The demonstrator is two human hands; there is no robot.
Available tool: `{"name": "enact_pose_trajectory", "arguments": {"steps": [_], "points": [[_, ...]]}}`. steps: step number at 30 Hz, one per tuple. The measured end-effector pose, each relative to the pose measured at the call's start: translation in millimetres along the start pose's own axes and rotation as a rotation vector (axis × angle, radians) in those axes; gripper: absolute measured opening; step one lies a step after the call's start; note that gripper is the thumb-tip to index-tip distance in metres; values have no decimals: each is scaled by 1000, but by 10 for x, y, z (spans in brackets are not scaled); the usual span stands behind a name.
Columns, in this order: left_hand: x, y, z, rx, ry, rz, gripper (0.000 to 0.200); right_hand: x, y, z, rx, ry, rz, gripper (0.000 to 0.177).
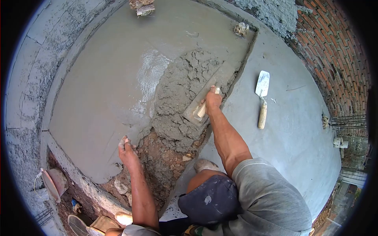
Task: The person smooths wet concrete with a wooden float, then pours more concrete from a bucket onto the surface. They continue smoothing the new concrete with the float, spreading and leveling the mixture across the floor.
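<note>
My right hand (pixel 213 100) is wrapped around the pale wooden handle of a long flat finishing float (pixel 193 111). The float lies on rough wet mortar (pixel 179 88), close to the edge of the smooth slab on the right. My left hand (pixel 128 152) hangs over the border between smoothed wet cement (pixel 98 102) and bare rubble soil (pixel 157 161). Its fingers are curled together at the tips; whether a small thing is between them, I cannot make out. A pointed trowel (pixel 262 88) with a wooden handle rests on the smooth slab (pixel 293 129), right of my right arm.
A chunk of brick (pixel 142 7) sits at the far edge, and a crumpled lump (pixel 241 29) at the back right corner. A brick wall (pixel 334 59) rises on the right, a concrete border (pixel 63 78) runs along the left. Buckets (pixel 55 183) stand at lower left.
</note>
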State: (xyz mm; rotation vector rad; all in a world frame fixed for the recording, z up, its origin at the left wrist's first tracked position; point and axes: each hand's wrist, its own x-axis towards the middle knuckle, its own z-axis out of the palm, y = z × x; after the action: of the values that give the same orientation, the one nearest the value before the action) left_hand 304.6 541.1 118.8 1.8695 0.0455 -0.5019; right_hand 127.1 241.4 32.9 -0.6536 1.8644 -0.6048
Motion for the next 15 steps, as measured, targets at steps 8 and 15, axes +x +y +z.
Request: {"name": "enact_pose_trajectory", "arguments": {"steps": [8, 15], "points": [[-267, 443, 157, 57, -95, 255, 32, 163, -36, -52, 237, -160, -23, 47], [-299, 125, 125, -16, -106, 24, 31, -799, 321, -239, 135, -279, -214, 44]]}}
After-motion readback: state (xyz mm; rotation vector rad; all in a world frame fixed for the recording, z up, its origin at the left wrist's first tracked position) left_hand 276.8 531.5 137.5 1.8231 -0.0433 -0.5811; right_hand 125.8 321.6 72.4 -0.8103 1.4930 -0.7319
